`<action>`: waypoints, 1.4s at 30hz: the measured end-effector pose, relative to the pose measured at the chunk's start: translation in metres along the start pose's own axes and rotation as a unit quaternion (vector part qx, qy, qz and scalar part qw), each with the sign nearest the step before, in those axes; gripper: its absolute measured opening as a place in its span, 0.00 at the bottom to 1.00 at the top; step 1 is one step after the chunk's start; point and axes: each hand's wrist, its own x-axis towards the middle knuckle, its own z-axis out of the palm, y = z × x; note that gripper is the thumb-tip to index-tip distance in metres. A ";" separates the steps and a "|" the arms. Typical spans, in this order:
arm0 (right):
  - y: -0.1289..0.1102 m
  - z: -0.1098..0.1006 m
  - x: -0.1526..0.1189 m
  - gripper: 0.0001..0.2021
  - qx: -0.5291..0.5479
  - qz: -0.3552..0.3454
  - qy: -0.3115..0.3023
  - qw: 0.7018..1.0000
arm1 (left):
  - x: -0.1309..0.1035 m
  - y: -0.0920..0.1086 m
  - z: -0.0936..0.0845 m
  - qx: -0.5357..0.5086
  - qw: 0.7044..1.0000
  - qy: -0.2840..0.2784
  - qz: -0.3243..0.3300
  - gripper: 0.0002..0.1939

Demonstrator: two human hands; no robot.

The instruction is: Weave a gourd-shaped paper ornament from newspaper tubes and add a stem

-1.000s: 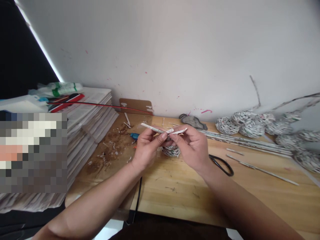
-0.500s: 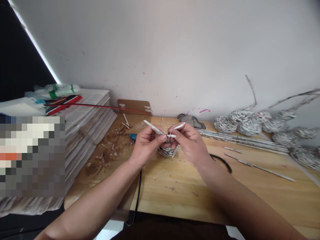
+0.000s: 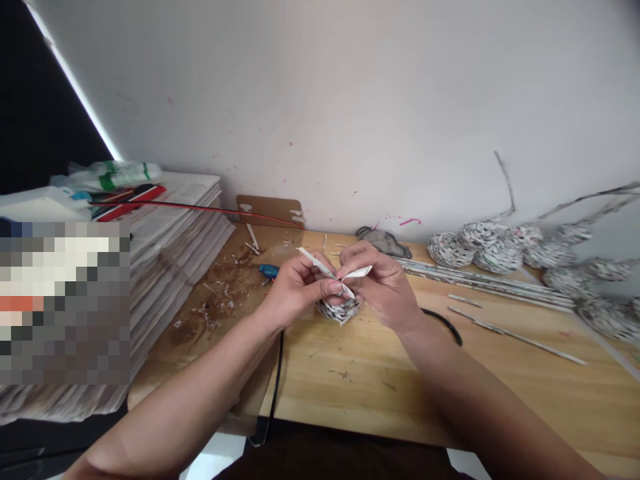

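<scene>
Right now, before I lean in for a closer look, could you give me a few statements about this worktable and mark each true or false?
1. The left hand and the right hand both grip white paper. True.
2. The woven balls sit on the newspaper stack. False: the woven balls are at the right, near the wall.
3. A small woven piece shows just below the hands. True.
4. The long thin rods stand upright. False: the long thin rods lie flat on the table.
5. The newspaper stack is at the person's left. True.
</scene>
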 end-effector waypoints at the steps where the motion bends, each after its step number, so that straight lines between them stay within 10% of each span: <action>1: -0.001 -0.003 0.001 0.02 -0.012 0.012 -0.005 1.000 | 0.000 0.000 0.001 -0.003 1.000 -0.001 -0.005 0.14; 10: 0.001 -0.016 0.002 0.19 -0.038 0.087 -0.010 0.995 | 0.000 -0.005 0.010 0.012 0.998 0.066 0.010 0.13; 19: 0.001 0.000 -0.001 0.05 -0.287 -0.080 0.096 0.950 | 0.001 -0.004 0.011 0.045 0.988 0.127 0.069 0.12; 42: -0.018 0.017 -0.003 0.07 -0.193 0.086 0.121 0.970 | 0.000 -0.002 0.007 0.057 0.983 0.144 0.102 0.22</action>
